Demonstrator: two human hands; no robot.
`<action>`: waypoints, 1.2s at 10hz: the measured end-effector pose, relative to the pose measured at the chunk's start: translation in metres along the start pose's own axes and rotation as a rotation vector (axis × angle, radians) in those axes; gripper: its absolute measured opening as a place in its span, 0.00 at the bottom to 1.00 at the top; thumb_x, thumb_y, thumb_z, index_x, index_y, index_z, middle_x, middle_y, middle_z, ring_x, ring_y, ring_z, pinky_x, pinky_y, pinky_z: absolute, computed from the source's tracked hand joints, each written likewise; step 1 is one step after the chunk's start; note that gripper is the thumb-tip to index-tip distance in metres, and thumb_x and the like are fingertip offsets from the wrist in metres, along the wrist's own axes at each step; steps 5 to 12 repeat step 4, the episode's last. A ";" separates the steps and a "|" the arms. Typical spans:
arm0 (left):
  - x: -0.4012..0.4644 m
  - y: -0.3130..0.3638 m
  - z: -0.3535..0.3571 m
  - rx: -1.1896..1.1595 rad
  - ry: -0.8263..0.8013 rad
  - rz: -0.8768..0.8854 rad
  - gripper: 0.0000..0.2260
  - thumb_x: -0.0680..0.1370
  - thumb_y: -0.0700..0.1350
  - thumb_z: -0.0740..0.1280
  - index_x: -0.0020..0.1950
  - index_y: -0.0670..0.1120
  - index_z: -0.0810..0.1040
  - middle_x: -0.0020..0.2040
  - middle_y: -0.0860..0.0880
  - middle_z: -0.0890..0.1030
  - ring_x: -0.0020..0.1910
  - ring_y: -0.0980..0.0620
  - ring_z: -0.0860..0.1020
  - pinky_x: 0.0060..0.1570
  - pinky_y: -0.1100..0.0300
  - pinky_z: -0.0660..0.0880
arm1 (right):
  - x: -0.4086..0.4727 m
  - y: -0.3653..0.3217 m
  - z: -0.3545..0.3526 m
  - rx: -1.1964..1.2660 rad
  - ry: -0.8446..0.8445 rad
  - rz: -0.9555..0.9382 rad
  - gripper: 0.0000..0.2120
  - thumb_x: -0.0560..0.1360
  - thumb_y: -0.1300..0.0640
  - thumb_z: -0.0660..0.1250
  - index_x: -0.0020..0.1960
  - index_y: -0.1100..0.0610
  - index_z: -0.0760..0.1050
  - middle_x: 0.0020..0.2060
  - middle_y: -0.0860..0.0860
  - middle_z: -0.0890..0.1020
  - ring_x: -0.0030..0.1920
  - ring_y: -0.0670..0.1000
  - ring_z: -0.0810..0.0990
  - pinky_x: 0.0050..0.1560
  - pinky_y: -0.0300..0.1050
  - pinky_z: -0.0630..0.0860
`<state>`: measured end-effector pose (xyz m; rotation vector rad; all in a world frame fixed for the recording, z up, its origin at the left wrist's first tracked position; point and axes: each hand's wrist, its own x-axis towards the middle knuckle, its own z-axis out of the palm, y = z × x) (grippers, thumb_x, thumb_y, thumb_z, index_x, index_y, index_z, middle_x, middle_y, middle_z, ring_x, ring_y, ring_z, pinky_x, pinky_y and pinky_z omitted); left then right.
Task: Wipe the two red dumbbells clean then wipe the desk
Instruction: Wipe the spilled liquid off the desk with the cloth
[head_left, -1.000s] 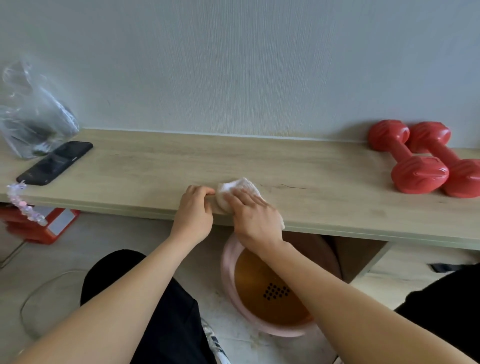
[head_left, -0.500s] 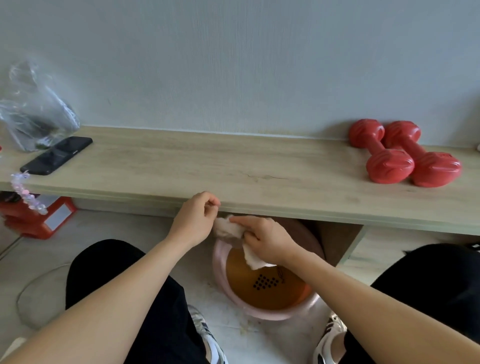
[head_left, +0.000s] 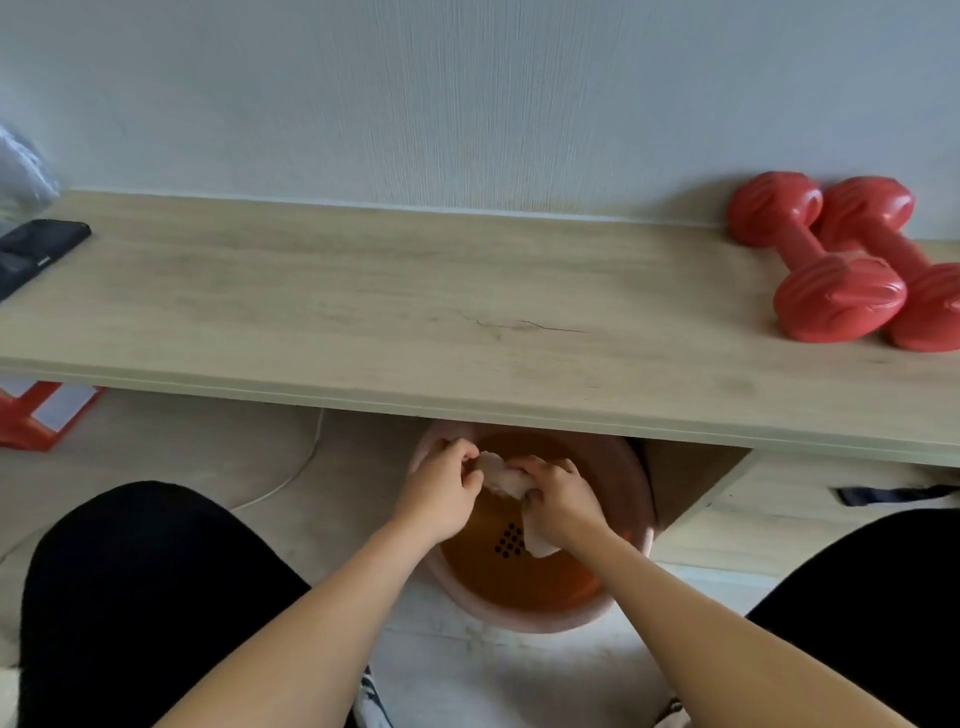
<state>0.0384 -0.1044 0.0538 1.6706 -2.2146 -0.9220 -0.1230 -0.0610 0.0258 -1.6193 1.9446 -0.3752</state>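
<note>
Two red dumbbells lie side by side at the desk's right end, the nearer one (head_left: 810, 257) and a second (head_left: 898, 254) partly cut off by the frame edge. The light wooden desk (head_left: 415, 312) spans the view. Below its front edge, over a pink basin (head_left: 636, 478) on the floor, my left hand (head_left: 441, 491) and my right hand (head_left: 558, 499) both grip a white cloth (head_left: 501, 475) stretched between them. A loose end of the cloth hangs under my right hand.
A black phone (head_left: 36, 252) lies at the desk's left end beside a clear plastic bag (head_left: 21, 166). A red box (head_left: 36, 415) sits on the floor at left, with a white cable (head_left: 291, 475) nearby. My knees in black frame the basin.
Both hands carried the cloth off the desk's front edge and down over the basin. The view shifted downward and left.
</note>
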 end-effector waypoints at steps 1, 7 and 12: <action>0.011 -0.007 0.016 -0.019 -0.046 -0.056 0.14 0.80 0.48 0.60 0.65 0.51 0.70 0.64 0.50 0.75 0.61 0.51 0.74 0.62 0.54 0.71 | 0.009 0.013 0.010 -0.009 -0.062 0.086 0.27 0.71 0.59 0.62 0.68 0.41 0.67 0.60 0.50 0.74 0.55 0.52 0.75 0.45 0.39 0.71; 0.024 -0.007 0.031 -0.028 -0.053 -0.056 0.16 0.79 0.46 0.62 0.66 0.48 0.70 0.64 0.47 0.73 0.60 0.50 0.75 0.62 0.53 0.70 | 0.017 0.018 -0.004 -0.085 -0.111 0.016 0.27 0.77 0.61 0.59 0.75 0.52 0.59 0.72 0.51 0.65 0.71 0.53 0.62 0.66 0.41 0.64; 0.024 -0.007 0.031 -0.028 -0.053 -0.056 0.16 0.79 0.46 0.62 0.66 0.48 0.70 0.64 0.47 0.73 0.60 0.50 0.75 0.62 0.53 0.70 | 0.017 0.018 -0.004 -0.085 -0.111 0.016 0.27 0.77 0.61 0.59 0.75 0.52 0.59 0.72 0.51 0.65 0.71 0.53 0.62 0.66 0.41 0.64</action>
